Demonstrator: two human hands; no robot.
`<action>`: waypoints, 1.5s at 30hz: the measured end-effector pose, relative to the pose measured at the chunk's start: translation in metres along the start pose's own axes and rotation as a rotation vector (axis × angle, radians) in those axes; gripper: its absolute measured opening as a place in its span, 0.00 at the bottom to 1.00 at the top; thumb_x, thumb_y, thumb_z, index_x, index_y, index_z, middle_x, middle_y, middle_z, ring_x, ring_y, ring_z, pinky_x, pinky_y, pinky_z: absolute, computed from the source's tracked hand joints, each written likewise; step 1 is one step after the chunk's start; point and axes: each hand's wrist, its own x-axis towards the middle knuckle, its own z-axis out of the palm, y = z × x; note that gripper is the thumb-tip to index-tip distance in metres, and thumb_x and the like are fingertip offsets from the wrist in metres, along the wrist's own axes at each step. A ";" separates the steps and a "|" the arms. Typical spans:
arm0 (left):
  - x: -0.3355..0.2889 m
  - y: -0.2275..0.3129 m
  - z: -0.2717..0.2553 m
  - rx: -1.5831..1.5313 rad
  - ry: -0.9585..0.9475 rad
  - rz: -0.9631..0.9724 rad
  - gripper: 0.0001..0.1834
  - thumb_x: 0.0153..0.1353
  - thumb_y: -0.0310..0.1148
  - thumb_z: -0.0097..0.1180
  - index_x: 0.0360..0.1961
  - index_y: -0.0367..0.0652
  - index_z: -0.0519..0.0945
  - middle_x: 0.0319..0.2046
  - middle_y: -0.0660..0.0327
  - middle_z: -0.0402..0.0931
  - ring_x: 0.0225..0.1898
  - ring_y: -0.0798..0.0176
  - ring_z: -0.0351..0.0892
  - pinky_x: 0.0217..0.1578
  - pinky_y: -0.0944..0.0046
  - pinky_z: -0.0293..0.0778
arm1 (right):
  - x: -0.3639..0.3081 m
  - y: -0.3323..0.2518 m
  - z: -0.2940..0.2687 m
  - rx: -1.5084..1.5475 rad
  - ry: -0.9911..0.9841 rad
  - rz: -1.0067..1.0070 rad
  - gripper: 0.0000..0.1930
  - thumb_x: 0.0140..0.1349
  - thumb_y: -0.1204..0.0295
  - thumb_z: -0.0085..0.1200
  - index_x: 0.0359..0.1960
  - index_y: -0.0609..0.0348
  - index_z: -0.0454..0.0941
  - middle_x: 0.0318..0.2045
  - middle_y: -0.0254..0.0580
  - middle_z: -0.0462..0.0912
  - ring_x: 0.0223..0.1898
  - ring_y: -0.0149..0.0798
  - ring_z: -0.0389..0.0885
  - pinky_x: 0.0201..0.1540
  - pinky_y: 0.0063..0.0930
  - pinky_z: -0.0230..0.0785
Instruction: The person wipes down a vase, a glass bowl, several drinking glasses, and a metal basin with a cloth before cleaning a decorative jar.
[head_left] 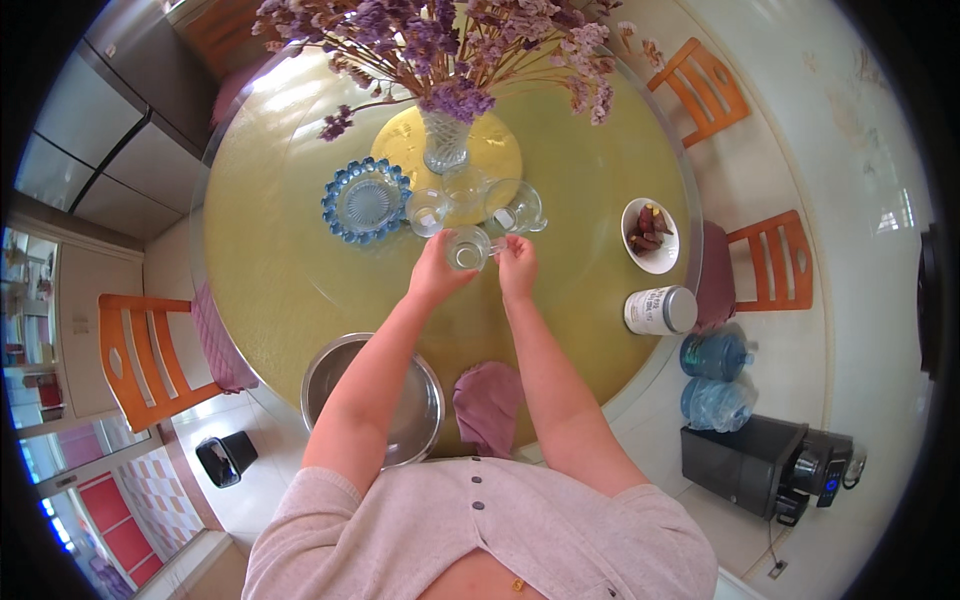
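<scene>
A clear glass mug (467,249) is held up over the middle of the round table. My left hand (437,272) is wrapped round its left side, and the fingers of my right hand (517,267) pinch its handle. Just beyond stand more clear glassware: a glass cup (427,212) on the left, another glass (463,188) behind the mug, and a glass pitcher (514,206) on the right. A blue scalloped glass dish (367,200) lies to the left of these.
A glass vase (446,142) of dried purple flowers stands on a yellow disc (505,130). At right are a white bowl (650,262) of dark pieces and a white canister (660,310). Near me lie a steel basin (425,410) and a mauve cloth (487,405). Orange chairs (150,350) surround the table.
</scene>
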 end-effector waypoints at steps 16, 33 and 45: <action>0.009 -0.012 0.038 -0.039 0.145 -0.083 0.45 0.43 0.29 0.71 0.62 0.36 0.61 0.57 0.49 0.66 0.56 0.51 0.70 0.50 0.57 0.73 | 0.029 0.010 -0.007 -0.336 -0.041 0.084 0.21 0.62 0.53 0.53 0.30 0.62 0.78 0.23 0.42 0.81 0.26 0.38 0.80 0.31 0.31 0.71; -0.121 0.043 -0.001 -0.127 -0.053 0.036 0.25 0.51 0.27 0.60 0.53 0.36 0.71 0.53 0.49 0.68 0.56 0.50 0.68 0.57 0.57 0.65 | -0.244 -0.019 -0.178 -1.195 -0.842 -0.506 0.40 0.50 0.48 0.59 0.63 0.52 0.64 0.68 0.50 0.55 0.70 0.51 0.49 0.69 0.52 0.39; -0.258 0.059 0.066 -0.006 -0.176 -0.170 0.21 0.52 0.25 0.57 0.50 0.42 0.74 0.55 0.55 0.70 0.56 0.54 0.69 0.51 0.63 0.69 | -0.086 0.003 -0.296 -1.289 -0.807 -0.616 0.45 0.50 0.49 0.59 0.66 0.58 0.56 0.68 0.55 0.52 0.70 0.55 0.46 0.70 0.53 0.37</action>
